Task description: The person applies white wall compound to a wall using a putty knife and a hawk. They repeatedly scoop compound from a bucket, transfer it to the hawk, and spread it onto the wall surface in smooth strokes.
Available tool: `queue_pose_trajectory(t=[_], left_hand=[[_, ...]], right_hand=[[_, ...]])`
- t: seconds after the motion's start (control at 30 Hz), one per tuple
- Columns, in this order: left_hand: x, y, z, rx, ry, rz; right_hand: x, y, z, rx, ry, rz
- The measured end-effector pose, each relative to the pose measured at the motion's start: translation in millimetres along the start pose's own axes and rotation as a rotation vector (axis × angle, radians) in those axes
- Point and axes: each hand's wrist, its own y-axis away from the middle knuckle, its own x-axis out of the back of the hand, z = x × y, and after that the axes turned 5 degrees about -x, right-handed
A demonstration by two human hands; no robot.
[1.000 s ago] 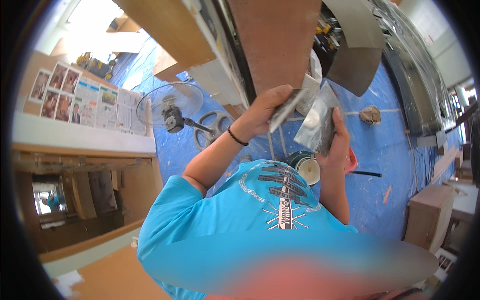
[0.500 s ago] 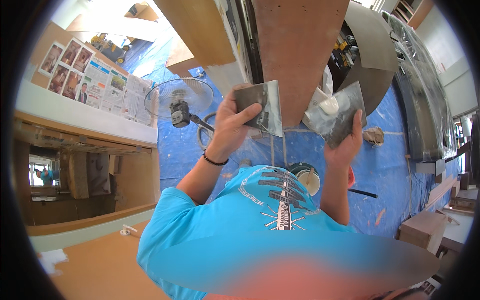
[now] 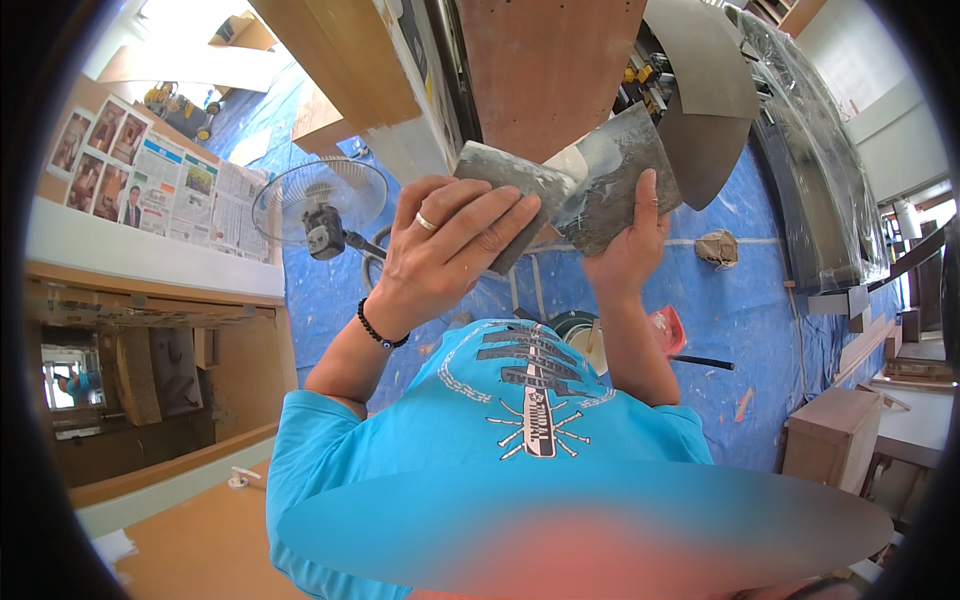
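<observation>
My left hand, back upward and fingers laid across the face, grips a flat grey filling spatula smeared with pale filler. My right hand holds a second, broader spatula with its thumb on the face. Whitish and grey filler coats much of this blade. The left spatula's edge overlaps the right one, meeting at a creamy white dollop of filler. Both blades are held up in front of my chest. Whether the two press together firmly I cannot tell.
A reddish-brown board stands ahead, with a patched wooden panel to its left. A fan is beside my left arm. Blue sheeting covers the floor. A filler tub and a red container are below my right forearm.
My left hand has turned over, from thumb on the blade to fingers across it, and moved right against the right spatula. The right spatula has shifted left and tilted. The view has shifted slightly.
</observation>
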Motion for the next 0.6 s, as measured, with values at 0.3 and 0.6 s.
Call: queue_pose_trajectory(t=[0.3, 0.6], left_hand=[[-8.5, -2.2, -3.1, -0.057, -0.070, -0.087], [6.0, 9.9, -11.6, 0.017, 0.113, -0.183]], right_hand=[[2.7, 0.3, 6.0, 0.107, 0.109, 0.015], [-10.7, -1.3, -1.1, 0.166, 0.369, 0.306]])
